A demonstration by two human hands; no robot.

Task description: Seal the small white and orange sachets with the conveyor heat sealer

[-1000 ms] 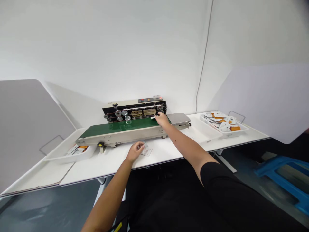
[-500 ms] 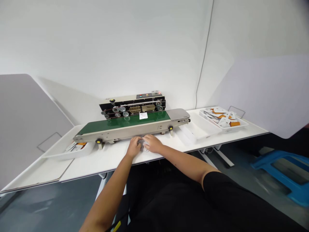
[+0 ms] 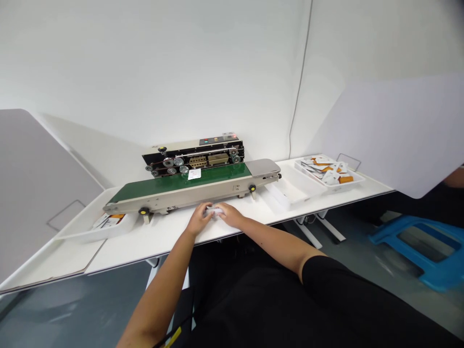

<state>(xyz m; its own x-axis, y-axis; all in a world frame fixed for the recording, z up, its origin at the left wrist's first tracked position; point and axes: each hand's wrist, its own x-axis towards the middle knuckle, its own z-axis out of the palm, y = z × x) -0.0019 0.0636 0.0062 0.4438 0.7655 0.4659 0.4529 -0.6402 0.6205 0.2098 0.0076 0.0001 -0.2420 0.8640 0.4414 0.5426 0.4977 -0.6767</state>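
Covered, cropped, unreadable

Left hand (image 3: 197,220) and right hand (image 3: 230,215) hide most of a pale packet (image 3: 214,210). Print on the white packet (image 3: 195,174) on the green belt (image 3: 159,186) is unreadably small. The right edge crops a blue stool (image 3: 440,274).

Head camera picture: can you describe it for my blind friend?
A person's left hand and right hand hold a small pale packet at a white table. Behind them, a white packet sits on the green belt of a machine, with trays of packets on either side.
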